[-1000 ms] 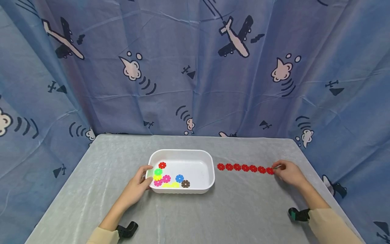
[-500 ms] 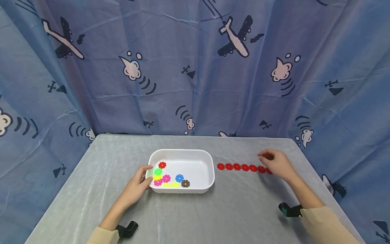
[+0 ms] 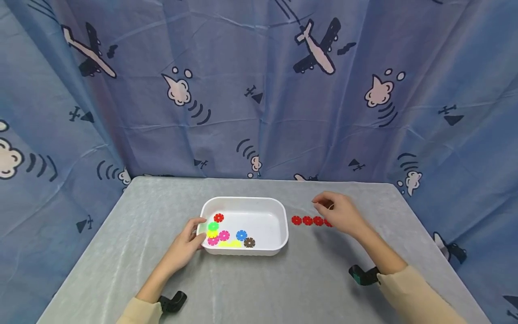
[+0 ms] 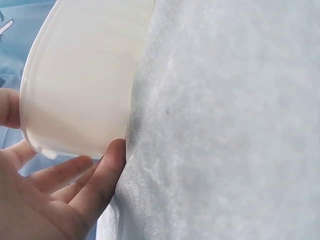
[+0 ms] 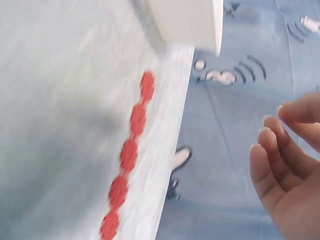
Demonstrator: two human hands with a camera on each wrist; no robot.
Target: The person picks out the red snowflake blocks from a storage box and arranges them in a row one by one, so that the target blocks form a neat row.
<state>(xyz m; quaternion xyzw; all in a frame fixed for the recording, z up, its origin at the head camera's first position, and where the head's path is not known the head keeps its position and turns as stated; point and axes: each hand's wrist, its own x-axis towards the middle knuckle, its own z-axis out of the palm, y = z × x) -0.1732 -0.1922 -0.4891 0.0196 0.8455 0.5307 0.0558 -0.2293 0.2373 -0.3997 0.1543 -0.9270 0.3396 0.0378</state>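
Note:
My left hand (image 3: 182, 246) grips the left end of a white plastic tray (image 3: 259, 253). In the left wrist view the thumb is over the tray's rim, and the other fingers (image 4: 107, 175) lie along its outer wall and underside. Several flower-shaped plastic discs lie inside, among them a red disc (image 3: 219, 218), a blue disc (image 3: 241, 235) and a brown disc (image 3: 249, 242). My right hand (image 3: 341, 213) hovers over a row of red flower discs (image 5: 128, 155) on the table, hiding its right part in the head view. Its fingers are loosely bent, with nothing between them.
The row of red discs runs rightward from near the tray's right side. A grey cloth covers the table (image 3: 263, 292). Behind and beside it hangs a blue curtain (image 3: 226, 90) printed with planes. A dark wrist device (image 3: 173, 302) sits on the left wrist.
My right hand has left the right end of the red row and moved left above it, towards the tray. The left hand keeps its hold on the tray. The head view has shifted slightly.

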